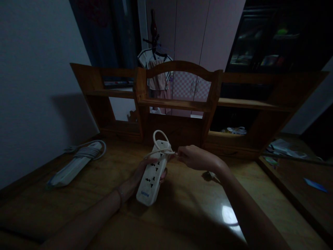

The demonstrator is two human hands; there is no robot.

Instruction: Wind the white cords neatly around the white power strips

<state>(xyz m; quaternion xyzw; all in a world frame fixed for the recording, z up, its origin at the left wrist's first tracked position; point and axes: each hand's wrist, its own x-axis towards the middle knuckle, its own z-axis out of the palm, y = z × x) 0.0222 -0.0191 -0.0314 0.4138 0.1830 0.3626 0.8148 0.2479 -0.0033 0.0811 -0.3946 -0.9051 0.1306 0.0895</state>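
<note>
A white power strip with several sockets and blue lettering is tilted up over the wooden desk. My left hand is closed around its middle, the thumb across the face and fingertips showing at the right side. The strip's white cord makes a loose loop at the upper end and crosses over the sockets. My right hand pinches this cord just right of the strip. Under my right forearm, the cord's plug lies on the desk, partly hidden by the arm.
Another white power strip, its cord wound round it, rests on the desk's left side. A wooden shelf unit stands along the back of the desk. At the right, papers and a blue card lie on a lower surface.
</note>
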